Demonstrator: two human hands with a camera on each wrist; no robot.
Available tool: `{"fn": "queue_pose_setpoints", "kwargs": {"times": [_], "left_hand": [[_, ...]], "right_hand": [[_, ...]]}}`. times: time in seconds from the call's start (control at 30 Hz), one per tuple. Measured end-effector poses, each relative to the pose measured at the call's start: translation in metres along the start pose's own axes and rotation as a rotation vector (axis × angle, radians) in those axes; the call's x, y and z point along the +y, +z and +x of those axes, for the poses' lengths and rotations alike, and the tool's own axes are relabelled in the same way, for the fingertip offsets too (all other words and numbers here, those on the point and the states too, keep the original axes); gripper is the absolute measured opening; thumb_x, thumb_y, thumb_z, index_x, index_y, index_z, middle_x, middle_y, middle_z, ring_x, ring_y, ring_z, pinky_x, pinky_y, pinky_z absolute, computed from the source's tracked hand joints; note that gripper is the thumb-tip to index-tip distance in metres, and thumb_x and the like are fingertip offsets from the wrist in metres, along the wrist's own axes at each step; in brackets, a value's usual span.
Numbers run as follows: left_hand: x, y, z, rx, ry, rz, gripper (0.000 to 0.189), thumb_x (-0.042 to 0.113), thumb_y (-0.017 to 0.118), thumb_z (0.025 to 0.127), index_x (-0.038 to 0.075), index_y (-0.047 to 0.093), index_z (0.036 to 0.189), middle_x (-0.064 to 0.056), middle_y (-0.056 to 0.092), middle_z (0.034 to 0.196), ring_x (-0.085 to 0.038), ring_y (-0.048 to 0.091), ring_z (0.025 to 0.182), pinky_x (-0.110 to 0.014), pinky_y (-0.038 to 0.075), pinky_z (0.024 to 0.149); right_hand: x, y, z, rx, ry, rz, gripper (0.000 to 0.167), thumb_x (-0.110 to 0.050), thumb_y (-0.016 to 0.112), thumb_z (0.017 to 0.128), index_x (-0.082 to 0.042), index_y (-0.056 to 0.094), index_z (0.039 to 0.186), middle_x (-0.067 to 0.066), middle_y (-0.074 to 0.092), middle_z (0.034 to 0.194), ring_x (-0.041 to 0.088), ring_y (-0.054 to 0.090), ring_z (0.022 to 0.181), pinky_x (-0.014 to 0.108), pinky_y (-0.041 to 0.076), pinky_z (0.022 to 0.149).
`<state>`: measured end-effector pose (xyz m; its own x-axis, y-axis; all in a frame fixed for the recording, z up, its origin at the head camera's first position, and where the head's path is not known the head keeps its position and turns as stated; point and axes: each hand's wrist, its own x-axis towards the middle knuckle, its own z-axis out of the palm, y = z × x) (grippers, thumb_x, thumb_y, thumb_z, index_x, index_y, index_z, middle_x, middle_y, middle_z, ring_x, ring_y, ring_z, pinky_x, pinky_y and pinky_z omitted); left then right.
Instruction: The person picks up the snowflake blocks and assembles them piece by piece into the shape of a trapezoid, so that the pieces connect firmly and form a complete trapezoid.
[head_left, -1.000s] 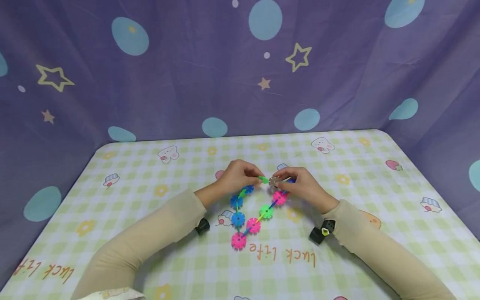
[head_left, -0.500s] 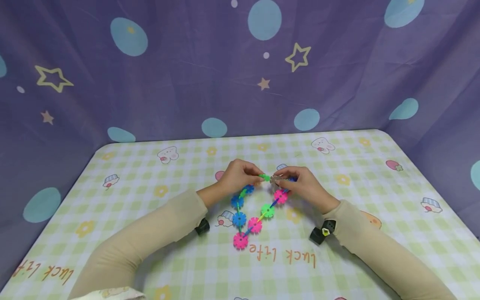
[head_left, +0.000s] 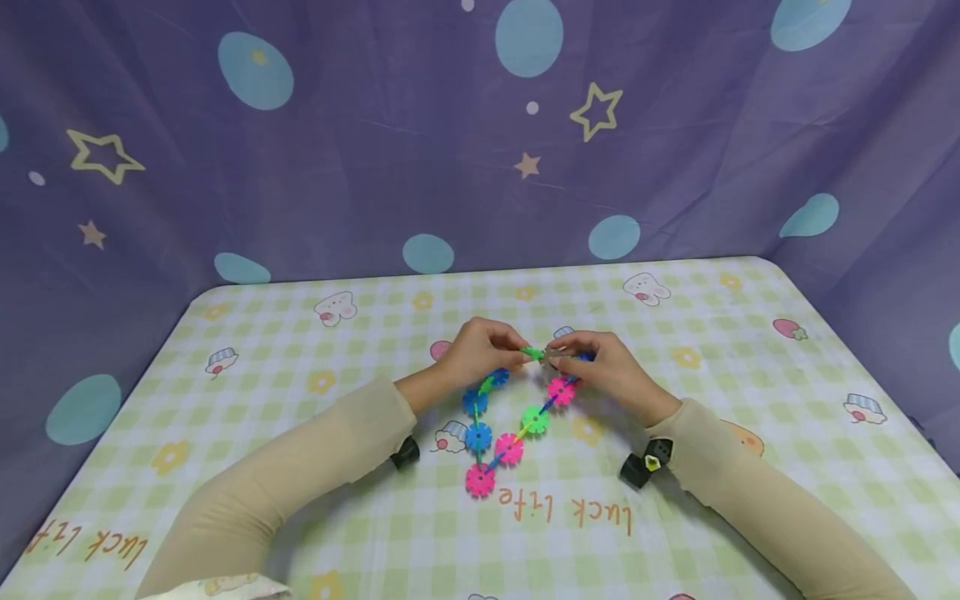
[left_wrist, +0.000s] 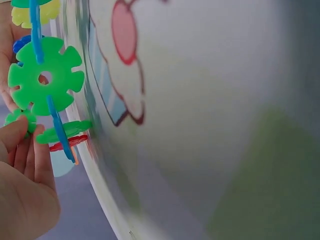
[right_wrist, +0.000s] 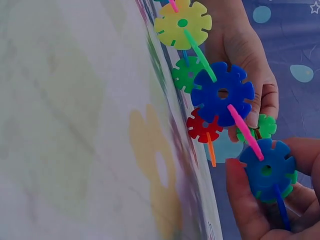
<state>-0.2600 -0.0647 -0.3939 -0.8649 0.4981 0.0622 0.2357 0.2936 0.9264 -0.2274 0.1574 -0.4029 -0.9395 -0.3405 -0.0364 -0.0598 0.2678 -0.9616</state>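
In the head view, a chain of notched plastic flower discs, among them a pink disc and a blue disc, hangs in a V between both hands. My left hand pinches a green disc. Facing it, my right hand pinches a small brownish disc, seen nearly edge-on and touching or almost touching the green one. The right wrist view has a blue disc in front of the right fingers, and the green disc at the left fingertips. Part of the chain is hidden behind both hands.
A table with a green-checked, printed cloth lies under the hands. Behind it hangs a purple curtain with stars and blue spots. A black camera sits at the left wrist, another black camera at the right.
The green disc has shifted slightly up and right, closer to the brownish disc, which now appears more edge-on. Both hands keep their pinch and have hardly moved.
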Motion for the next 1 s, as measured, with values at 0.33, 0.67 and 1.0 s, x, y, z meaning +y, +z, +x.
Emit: {"fn": "queue_pose_setpoints", "kwargs": {"times": [0.33, 0.67, 1.0], "left_hand": [[0.0017, 0.0023, -0.0022, 0.034, 0.034, 0.132, 0.007, 0.012, 0.072, 0.084, 0.006, 0.075, 0.082, -0.011, 0.071, 0.078, -0.027, 0.066, 0.068, -0.031, 0.054, 0.059], [0.0031, 0.0033, -0.0019, 0.028, 0.055, 0.139, 0.009, 0.014, 0.072, 0.084, 0.007, 0.076, 0.087, -0.012, 0.072, 0.079, -0.026, 0.066, 0.066, -0.033, 0.054, 0.057], [0.0049, 0.0024, -0.0029, -0.006, 0.116, 0.134, 0.009, 0.008, 0.069, 0.085, 0.005, 0.076, 0.091, -0.011, 0.073, 0.083, -0.025, 0.068, 0.068, -0.032, 0.055, 0.057]], "right_hand": [[-0.002, 0.0009, -0.0001, 0.019, 0.005, 0.007, 0.037, -0.019, 0.074, 0.082, -0.006, 0.065, 0.116, 0.01, 0.068, 0.101, 0.018, 0.065, 0.079, 0.034, 0.055, 0.064], [-0.0038, 0.0023, -0.0007, 0.055, -0.127, -0.179, 0.037, -0.014, 0.078, 0.078, -0.003, 0.067, 0.112, 0.009, 0.071, 0.099, 0.019, 0.066, 0.09, 0.025, 0.053, 0.074], [-0.0104, 0.0019, -0.0031, 0.052, -0.171, -0.309, 0.039, -0.015, 0.078, 0.078, 0.002, 0.067, 0.112, 0.008, 0.072, 0.094, 0.018, 0.068, 0.085, 0.028, 0.054, 0.072]]}}
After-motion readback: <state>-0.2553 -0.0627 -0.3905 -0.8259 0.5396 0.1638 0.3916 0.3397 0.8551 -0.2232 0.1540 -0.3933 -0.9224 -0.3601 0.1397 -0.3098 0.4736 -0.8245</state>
